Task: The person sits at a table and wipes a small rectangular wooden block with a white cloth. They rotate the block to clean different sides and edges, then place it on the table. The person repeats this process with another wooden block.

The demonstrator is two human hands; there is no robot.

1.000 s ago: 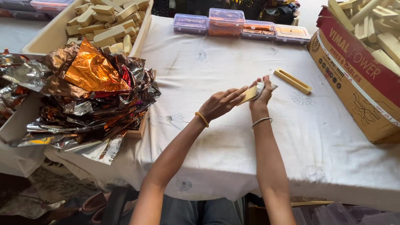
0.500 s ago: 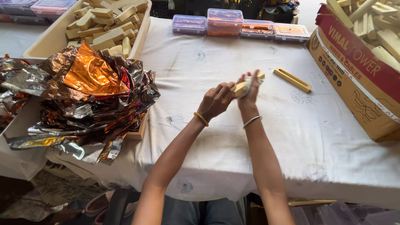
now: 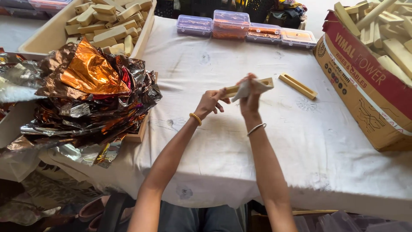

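Head view: both hands raised above the white worktop (image 3: 274,141). Left hand (image 3: 210,102) pinches one end of a slotted wooden strip (image 3: 257,84); right hand (image 3: 251,95) closes on the strip with a pale cloth (image 3: 241,91). Strip looks light, stiff, best gripped by its ends. A second strip (image 3: 298,86) lies right of it; crumpled foil (image 3: 92,96) lies left.

Craft workshop, crates of wooden blocks (image 3: 112,19), crumpled foil sheets (image 3: 92,92), cloth-covered table (image 3: 300,141)

My table (image 3: 257,141) wears a white cloth. On it lie a yellow wooden stick (image 3: 298,86), clear plastic boxes (image 3: 231,23) (far edge), crumpled foil sheets (image 3: 92,94) and a cardboard carton (image 3: 365,90).
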